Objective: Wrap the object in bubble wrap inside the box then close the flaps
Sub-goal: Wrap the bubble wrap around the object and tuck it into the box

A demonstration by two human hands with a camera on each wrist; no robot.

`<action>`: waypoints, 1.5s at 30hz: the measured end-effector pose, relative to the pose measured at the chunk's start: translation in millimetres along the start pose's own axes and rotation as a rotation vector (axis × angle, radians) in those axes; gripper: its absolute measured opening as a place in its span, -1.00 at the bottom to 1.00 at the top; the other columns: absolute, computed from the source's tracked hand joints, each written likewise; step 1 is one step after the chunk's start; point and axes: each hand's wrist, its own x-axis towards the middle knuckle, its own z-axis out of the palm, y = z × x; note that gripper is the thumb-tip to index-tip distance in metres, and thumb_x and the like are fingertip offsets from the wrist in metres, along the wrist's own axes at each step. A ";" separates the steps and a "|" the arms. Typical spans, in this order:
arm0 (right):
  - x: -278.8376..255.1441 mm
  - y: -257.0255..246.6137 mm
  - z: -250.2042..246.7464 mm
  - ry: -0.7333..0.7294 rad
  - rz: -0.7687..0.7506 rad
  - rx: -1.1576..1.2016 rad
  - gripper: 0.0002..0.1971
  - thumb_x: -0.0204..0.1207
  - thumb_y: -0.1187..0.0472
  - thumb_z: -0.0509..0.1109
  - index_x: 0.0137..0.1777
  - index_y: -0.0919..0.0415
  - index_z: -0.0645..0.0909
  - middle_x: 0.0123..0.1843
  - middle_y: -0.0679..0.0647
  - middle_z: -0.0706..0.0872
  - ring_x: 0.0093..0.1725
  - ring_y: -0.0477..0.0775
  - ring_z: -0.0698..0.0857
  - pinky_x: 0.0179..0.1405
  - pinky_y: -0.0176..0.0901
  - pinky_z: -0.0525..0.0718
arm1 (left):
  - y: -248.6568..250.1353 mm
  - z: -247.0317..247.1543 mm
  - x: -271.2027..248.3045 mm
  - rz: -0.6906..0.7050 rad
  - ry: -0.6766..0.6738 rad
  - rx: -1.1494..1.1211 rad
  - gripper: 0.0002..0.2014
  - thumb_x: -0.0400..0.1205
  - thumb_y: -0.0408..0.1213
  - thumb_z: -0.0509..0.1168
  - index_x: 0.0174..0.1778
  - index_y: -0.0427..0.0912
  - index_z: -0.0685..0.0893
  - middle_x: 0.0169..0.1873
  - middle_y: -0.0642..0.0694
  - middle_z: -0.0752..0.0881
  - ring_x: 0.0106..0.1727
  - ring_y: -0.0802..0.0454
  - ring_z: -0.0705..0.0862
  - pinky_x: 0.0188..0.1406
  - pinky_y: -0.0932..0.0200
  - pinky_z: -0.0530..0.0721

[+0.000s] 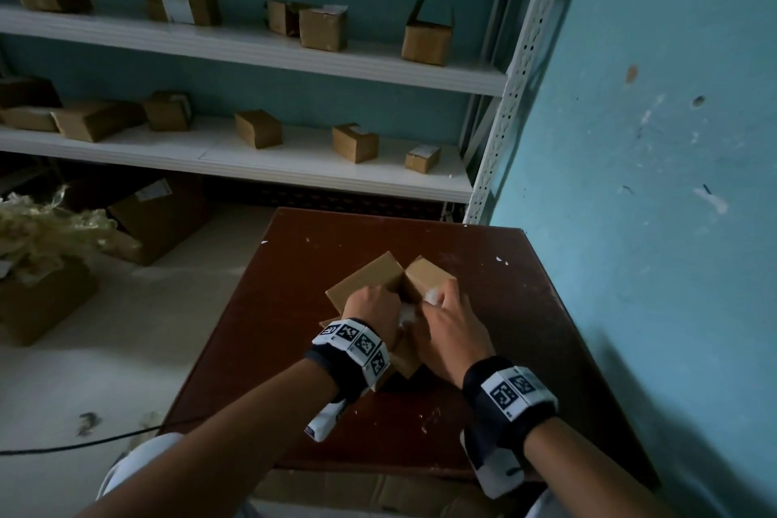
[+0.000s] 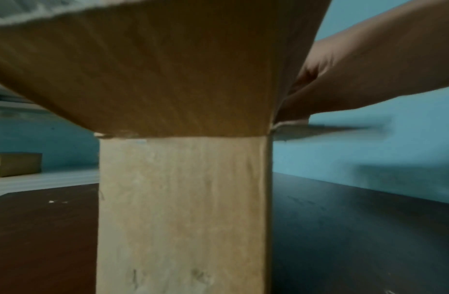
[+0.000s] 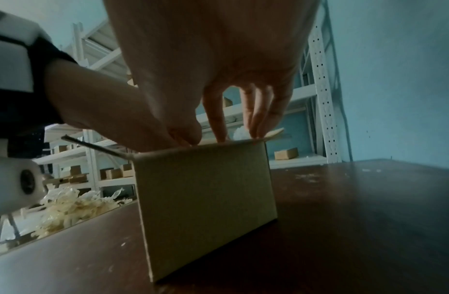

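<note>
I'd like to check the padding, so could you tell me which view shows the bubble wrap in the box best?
The head view: it looks down into the open box, where white bubble wrap shows between both hands. The right wrist view catches only a small white tuft above the rim, behind the fingers. The left wrist view shows only cardboard.

a dark brown wooden table (image 1: 483,265) carries a small open cardboard box (image 1: 378,269) near its middle.
</note>
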 end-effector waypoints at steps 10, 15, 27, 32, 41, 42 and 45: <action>42.5 1.6 17.3 0.037 0.091 0.213 -0.72 0.57 -0.06 0.32 -0.03 0.18 0.50 0.19 0.08 0.30 0.02 0.10 0.55 0.10 -0.03 0.64 | -14.5 -4.6 11.2 0.038 -0.002 -0.128 -0.70 0.64 -0.09 0.26 -0.41 -0.09 0.50 -0.39 0.01 0.60 -0.35 0.05 0.60 -0.36 0.18 0.56; 51.4 20.8 18.2 0.089 -0.013 0.278 -0.78 0.56 0.13 0.37 0.11 0.24 0.64 0.32 0.06 0.33 0.09 0.14 0.62 0.15 0.00 0.63 | -32.7 -0.8 24.5 0.166 0.093 -0.191 -0.76 0.67 -0.10 0.21 -0.20 -0.13 0.65 -0.19 -0.05 0.72 -0.15 0.01 0.69 -0.13 0.11 0.68; 55.5 32.3 31.2 0.144 -0.063 0.306 -0.53 0.60 -0.24 0.21 0.13 0.16 0.67 0.38 -0.06 0.38 0.18 -0.06 0.56 0.11 -0.17 0.58 | -55.6 37.6 23.0 0.249 0.127 -0.261 -0.64 0.62 0.16 0.19 0.21 0.12 0.70 0.62 0.06 0.23 0.67 -0.06 -0.08 0.56 -0.33 0.18; 54.4 27.1 37.5 0.155 -0.044 0.251 -0.73 0.39 0.12 0.49 0.03 0.07 0.50 0.22 -0.06 0.37 0.07 0.01 0.56 -0.01 -0.16 0.62 | -59.2 44.3 22.5 0.260 0.147 -0.346 -0.71 0.65 -0.02 0.19 0.19 0.06 0.73 0.62 0.05 0.23 0.67 -0.01 -0.10 0.59 -0.17 0.27; 53.2 34.9 31.9 0.194 -0.146 0.288 -0.79 0.45 0.25 0.45 -0.01 0.03 0.50 0.17 -0.10 0.40 -0.02 -0.14 0.56 -0.10 -0.35 0.62 | -68.8 46.3 25.2 0.291 0.268 -0.446 -0.75 0.58 -0.04 0.26 0.09 -0.06 0.63 0.46 0.08 0.47 0.60 0.08 0.17 0.42 0.00 0.52; 54.3 34.8 31.4 0.226 -0.156 0.295 -0.81 0.46 0.25 0.44 -0.03 0.03 0.50 0.14 -0.09 0.42 -0.04 -0.16 0.56 -0.12 -0.33 0.64 | -69.7 46.7 25.9 0.301 0.289 -0.454 -0.71 0.56 -0.01 0.25 0.10 -0.07 0.62 0.42 0.06 0.51 0.57 0.06 0.24 0.38 -0.01 0.56; 59.7 34.7 28.8 0.332 -0.185 0.357 -0.80 0.47 0.31 0.40 -0.06 0.02 0.48 0.06 -0.09 0.49 -0.05 -0.18 0.59 -0.08 -0.23 0.70 | -73.4 49.6 27.9 0.340 0.340 -0.513 -0.63 0.50 0.06 0.19 0.10 -0.08 0.58 0.27 0.00 0.60 0.42 -0.02 0.45 0.21 -0.05 0.67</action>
